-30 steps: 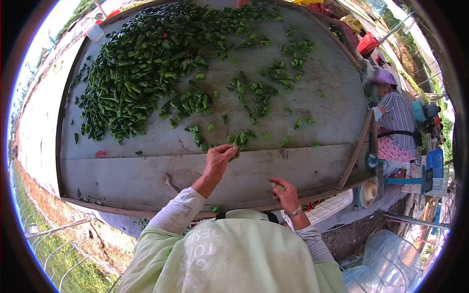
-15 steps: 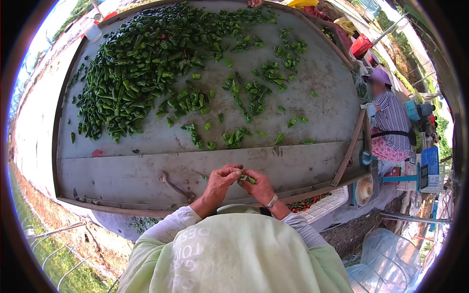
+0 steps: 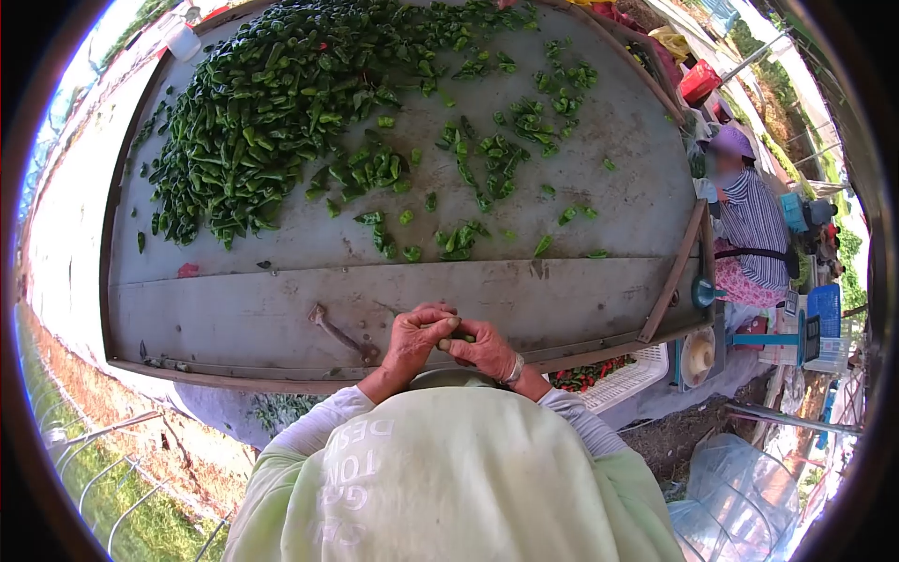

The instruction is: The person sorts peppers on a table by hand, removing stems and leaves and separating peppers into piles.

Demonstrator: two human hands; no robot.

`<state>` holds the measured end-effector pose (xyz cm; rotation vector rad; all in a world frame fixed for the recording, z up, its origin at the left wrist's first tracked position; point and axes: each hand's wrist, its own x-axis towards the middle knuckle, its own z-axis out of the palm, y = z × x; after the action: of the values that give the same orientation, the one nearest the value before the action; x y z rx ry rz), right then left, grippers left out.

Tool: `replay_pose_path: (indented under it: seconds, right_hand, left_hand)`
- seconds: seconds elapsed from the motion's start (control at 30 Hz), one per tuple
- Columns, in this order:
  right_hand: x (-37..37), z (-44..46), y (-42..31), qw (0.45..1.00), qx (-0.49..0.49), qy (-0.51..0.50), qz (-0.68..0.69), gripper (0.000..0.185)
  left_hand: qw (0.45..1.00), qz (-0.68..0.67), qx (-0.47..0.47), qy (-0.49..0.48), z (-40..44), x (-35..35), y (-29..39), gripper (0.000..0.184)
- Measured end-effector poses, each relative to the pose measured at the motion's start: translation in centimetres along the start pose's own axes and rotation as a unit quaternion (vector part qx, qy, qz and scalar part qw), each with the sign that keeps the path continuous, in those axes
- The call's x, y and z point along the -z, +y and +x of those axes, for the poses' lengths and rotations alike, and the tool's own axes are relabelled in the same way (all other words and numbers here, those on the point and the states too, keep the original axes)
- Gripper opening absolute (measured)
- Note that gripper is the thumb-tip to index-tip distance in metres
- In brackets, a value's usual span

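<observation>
My left hand (image 3: 410,343) and my right hand (image 3: 481,350) meet over the near edge of the grey table (image 3: 543,304). Both are closed around a green pepper (image 3: 461,335), of which only a little shows between the fingers. A watch or bracelet circles my right wrist. Beyond them lies a small cluster of green peppers (image 3: 459,241) on the tabletop. The large heap of green peppers (image 3: 248,140) covers the table's far left part, and more small groups lie scattered in the middle.
A bent stick-like piece (image 3: 339,334) lies left of my hands. The white crate (image 3: 632,377) with red and green peppers stands below the right table edge, beside a scale (image 3: 698,358). A person in a purple hat (image 3: 754,225) is at the right. Another person's fingers show at the far edge.
My left hand has drawn back from the pepper cluster toward me, and my right hand has come in from the right to meet it. The fingers have since closed further over the pepper.
</observation>
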<state>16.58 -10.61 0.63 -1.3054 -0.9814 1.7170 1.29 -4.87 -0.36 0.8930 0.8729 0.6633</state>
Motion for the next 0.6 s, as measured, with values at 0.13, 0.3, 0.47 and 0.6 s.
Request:
replay_pose_path:
  seconds: [0.13,0.3,0.47,0.6]
  right_hand:
    - [-0.3,0.2,0.2,0.994,-0.046,-0.037,0.093,0.016]
    - [-0.2,0.0,0.0,0.993,-0.073,-0.061,0.064,0.017]
    - [-0.2,0.4,-0.5,0.990,-0.110,-0.084,0.035,0.019]
    - [-0.9,0.6,-2.0,0.991,-0.083,-0.102,-0.009,0.024]
  left_hand:
    - [0.990,0.091,-0.104,0.013,-0.1,0.2,-0.1,0.010]
    - [0.908,0.338,-0.246,0.039,-1.0,0.4,1.0,0.008]
    - [0.908,0.354,-0.222,0.029,-1.2,1.3,0.5,0.007]
    - [0.972,0.224,-0.059,0.045,-2.1,0.7,1.6,0.012]
